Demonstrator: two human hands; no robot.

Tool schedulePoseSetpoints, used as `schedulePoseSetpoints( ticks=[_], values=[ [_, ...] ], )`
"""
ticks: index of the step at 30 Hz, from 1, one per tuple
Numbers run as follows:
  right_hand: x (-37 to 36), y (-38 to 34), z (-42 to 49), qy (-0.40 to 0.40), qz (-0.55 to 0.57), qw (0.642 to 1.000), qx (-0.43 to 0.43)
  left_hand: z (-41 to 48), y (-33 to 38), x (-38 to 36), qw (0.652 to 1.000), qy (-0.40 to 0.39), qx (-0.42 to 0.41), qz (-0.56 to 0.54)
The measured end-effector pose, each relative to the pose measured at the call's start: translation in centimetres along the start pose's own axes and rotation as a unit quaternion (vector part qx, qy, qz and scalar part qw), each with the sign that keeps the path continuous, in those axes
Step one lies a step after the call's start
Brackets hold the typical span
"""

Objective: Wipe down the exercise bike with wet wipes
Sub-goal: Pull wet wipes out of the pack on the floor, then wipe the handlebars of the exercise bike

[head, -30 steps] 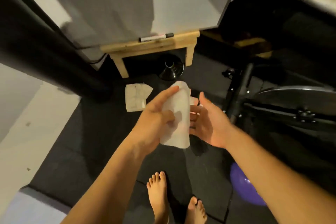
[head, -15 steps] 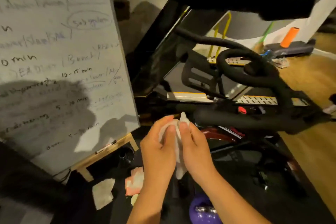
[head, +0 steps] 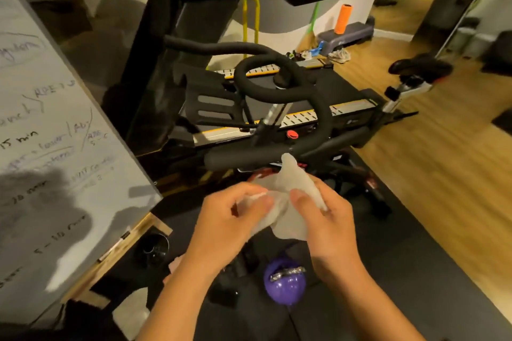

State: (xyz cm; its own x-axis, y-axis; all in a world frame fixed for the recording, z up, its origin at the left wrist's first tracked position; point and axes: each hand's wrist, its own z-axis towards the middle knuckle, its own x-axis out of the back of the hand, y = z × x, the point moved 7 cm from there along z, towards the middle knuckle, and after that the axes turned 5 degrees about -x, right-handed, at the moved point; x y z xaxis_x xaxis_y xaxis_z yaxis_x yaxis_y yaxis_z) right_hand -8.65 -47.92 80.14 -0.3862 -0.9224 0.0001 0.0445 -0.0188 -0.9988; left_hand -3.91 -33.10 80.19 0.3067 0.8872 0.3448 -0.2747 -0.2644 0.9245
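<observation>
A crumpled white wet wipe is held between both hands at the centre of the view. My left hand pinches its left part and my right hand grips its right part; one corner sticks up. Just above the hands runs the black foam handlebar of the exercise bike, apart from the wipe. The looped upper bar and a red knob lie beyond it. The bike's saddle shows at the far right.
A whiteboard on a wooden stand leans at the left. A purple kettlebell and a black cup sit on the dark mat below. Used wipes lie on the floor. A treadmill stands behind the bike; wooden floor spreads to the right.
The view lifted from the floor to the bike's handlebars. Both hands came together on the wipe and now pull its folds apart, so it looks more spread than half a second ago.
</observation>
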Motion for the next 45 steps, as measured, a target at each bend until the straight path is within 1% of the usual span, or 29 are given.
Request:
schedulePoseSetpoints(
  ticks=[1,2,4,6,9,11,13,14,15,16,18,19,21,24,25,27,28,30,32,34,35,36,37,38,39,40,41,43,45],
  values=[
    [0.9,0.1,0.2,0.029,0.016,0.999,-0.022,0.2,0.1,-1.1,0.999,-0.042,-0.004,0.007],
    [1.6,0.2,0.5,0.051,0.022,0.998,-0.040,0.4,0.1,-1.8,0.998,-0.061,-0.012,0.014],
    [2.7,0.5,1.1,0.061,0.054,0.993,-0.082,0.9,0.2,-2.2,0.998,-0.038,-0.033,0.023],
    [3.2,0.7,2.0,0.031,0.099,0.989,-0.107,1.5,0.4,-2.1,0.999,0.002,-0.045,0.025],
    [3.6,1.4,3.4,-0.051,0.129,0.980,-0.140,2.0,0.6,-2.6,0.999,0.044,-0.021,-0.003],
    [4.0,2.2,4.4,-0.093,0.171,0.968,-0.161,2.5,0.8,-3.2,0.993,0.117,-0.009,-0.021],
    [4.5,2.9,5.4,-0.126,0.163,0.966,-0.155,3.2,1.2,-4.7,0.984,0.172,0.002,-0.032],
    [5.0,3.5,6.0,-0.138,0.116,0.974,-0.134,3.7,1.5,-5.6,0.982,0.187,0.002,-0.020],
    [5.4,3.9,6.5,-0.150,0.042,0.983,-0.094,4.1,1.7,-6.5,0.980,0.201,0.004,-0.003],
    [5.9,4.1,7.3,-0.154,-0.051,0.986,-0.031,4.4,1.7,-7.2,0.975,0.220,0.008,0.014],
    [7.2,4.2,8.7,-0.135,-0.193,0.969,0.074,4.6,1.7,-8.5,0.965,0.258,0.019,0.032],
    [8.1,4.3,9.5,-0.116,-0.220,0.961,0.123,4.6,1.7,-9.1,0.960,0.276,0.021,0.040],
    [9.3,4.2,10.7,-0.100,-0.237,0.944,0.206,4.1,1.8,-10.5,0.949,0.310,0.028,0.049],
    [9.8,4.3,11.5,-0.137,-0.253,0.917,0.276,3.1,1.6,-12.7,0.924,0.370,0.084,0.041],
    [9.9,4.4,11.8,-0.144,-0.257,0.912,0.287,2.9,1.9,-13.3,0.920,0.379,0.086,0.049],
    [10.0,4.2,12.3,-0.130,-0.264,0.906,0.304,2.9,2.3,-13.8,0.920,0.374,0.080,0.083],
    [10.1,4.0,12.5,-0.123,-0.258,0.908,0.307,3.1,2.6,-13.9,0.921,0.368,0.071,0.107],
    [10.2,3.3,12.7,-0.129,-0.216,0.922,0.293,3.8,2.9,-13.6,0.924,0.356,0.039,0.135],
    [9.8,2.9,12.4,-0.166,-0.165,0.934,0.271,4.6,2.8,-13.5,0.932,0.350,0.024,0.088],
    [9.0,2.7,11.6,-0.197,-0.164,0.923,0.286,5.6,2.8,-13.5,0.942,0.334,0.024,-0.020],
    [8.7,2.3,11.3,-0.191,-0.179,0.915,0.309,5.9,2.7,-13.5,0.946,0.318,0.024,-0.057],
    [8.7,1.9,11.5,-0.171,-0.189,0.908,0.333,6.0,2.9,-13.3,0.952,0.299,0.017,-0.068],
    [8.8,1.2,12.2,-0.142,-0.194,0.905,0.352,6.1,3.3,-12.8,0.957,0.285,0.005,-0.052],
    [8.9,0.5,13.0,-0.111,-0.199,0.903,0.363,5.9,3.6,-12.0,0.959,0.283,-0.009,-0.006],
    [8.9,-0.1,14.0,-0.083,-0.212,0.901,0.369,5.6,3.7,-10.7,0.953,0.295,-0.023,0.063],
    [8.7,-0.2,15.0,-0.069,-0.232,0.897,0.368,5.1,3.6,-9.3,0.937,0.320,-0.035,0.138],
    [8.0,0.1,15.7,-0.075,-0.260,0.893,0.360,4.6,3.4,-7.8,0.915,0.347,-0.046,0.203],
    [5.9,2.0,15.6,-0.116,-0.328,0.874,0.339,3.6,2.6,-5.3,0.876,0.379,-0.056,0.293],
    [3.6,3.4,14.2,-0.134,-0.366,0.856,0.339,2.8,1.7,-3.7,0.860,0.390,-0.066,0.323]
  ],
)
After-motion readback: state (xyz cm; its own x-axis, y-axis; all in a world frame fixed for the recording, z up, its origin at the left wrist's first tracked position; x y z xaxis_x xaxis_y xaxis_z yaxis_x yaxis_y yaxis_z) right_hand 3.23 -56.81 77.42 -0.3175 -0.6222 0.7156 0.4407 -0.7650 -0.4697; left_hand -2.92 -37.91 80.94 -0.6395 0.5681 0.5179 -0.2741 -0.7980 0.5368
